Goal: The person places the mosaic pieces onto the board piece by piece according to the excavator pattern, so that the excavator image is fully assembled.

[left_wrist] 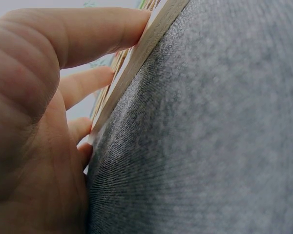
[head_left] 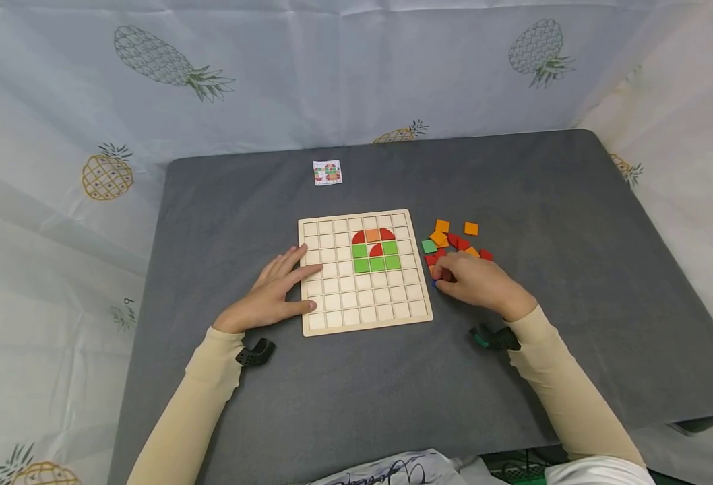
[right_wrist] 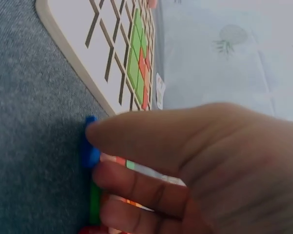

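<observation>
Nearest the front edge of the grey table [head_left: 344, 404], two forearms in cream sleeves reach inward, each with a dark wrist-mounted device beside it. Just beyond them, the left hand [head_left: 271, 293] lies flat with its fingers straight, pressing on the left edge of the wooden grid board [head_left: 332, 310]; the left wrist view shows the fingers [left_wrist: 88, 34] resting against the board's rim [left_wrist: 151, 39].

On the other side of the board, close to its right edge, the right hand [head_left: 480, 283] is curled over the near end of a heap of loose tiles [head_left: 453, 242]. In the right wrist view its thumb and fingertips pinch a small blue tile [right_wrist: 89, 146] against the cloth, with a green piece [right_wrist: 95, 202] just below it.

Toward the middle of the board sit the placed pieces [head_left: 376, 250]: a row of green squares, more green with a red quarter-round between, and above them red curved pieces flanking an orange square.

Farther back, near the rear edge of the table, lies a small pattern card [head_left: 327, 172]. Behind it hangs a pale pineapple-print cloth [head_left: 168, 64].
</observation>
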`<state>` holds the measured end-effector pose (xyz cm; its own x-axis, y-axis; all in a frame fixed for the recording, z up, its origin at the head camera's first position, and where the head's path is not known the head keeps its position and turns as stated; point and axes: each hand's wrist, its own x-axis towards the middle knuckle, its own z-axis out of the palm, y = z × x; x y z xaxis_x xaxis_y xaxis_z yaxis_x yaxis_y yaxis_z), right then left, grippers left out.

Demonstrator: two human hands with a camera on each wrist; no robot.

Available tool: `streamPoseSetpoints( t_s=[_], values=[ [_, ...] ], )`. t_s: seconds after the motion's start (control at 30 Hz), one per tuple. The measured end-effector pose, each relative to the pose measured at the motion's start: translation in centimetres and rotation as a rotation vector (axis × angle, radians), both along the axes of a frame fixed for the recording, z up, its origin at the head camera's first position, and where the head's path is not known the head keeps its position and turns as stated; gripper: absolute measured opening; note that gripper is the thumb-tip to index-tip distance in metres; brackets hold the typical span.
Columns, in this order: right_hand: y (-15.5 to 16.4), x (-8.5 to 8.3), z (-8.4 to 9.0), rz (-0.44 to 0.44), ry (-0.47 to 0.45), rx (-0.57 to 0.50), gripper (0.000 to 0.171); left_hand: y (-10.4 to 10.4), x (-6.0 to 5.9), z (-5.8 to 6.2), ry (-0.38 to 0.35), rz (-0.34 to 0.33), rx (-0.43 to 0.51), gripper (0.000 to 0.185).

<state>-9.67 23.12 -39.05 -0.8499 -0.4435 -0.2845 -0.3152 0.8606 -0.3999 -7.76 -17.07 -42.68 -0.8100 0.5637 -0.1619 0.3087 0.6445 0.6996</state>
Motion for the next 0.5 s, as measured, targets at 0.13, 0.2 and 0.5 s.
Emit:
streamPoseSetpoints(
  t_s=[0.13,0.2,0.5],
  values=[
    [-0.5,0.0,-0.1,-0.039,0.081,0.041,0.010,0.0,0.0,-0.1,0.004,0.001,-0.004,0.072],
    [-0.7,0.0,-0.2,-0.055,0.123,0.061,0.010,0.0,0.0,-0.1,0.006,0.003,-0.005,0.072],
    [-1.2,-0.5,-0.9,-0.094,0.184,0.055,0.022,-0.1,0.0,-0.1,0.000,0.003,-0.007,0.073]
  ],
)
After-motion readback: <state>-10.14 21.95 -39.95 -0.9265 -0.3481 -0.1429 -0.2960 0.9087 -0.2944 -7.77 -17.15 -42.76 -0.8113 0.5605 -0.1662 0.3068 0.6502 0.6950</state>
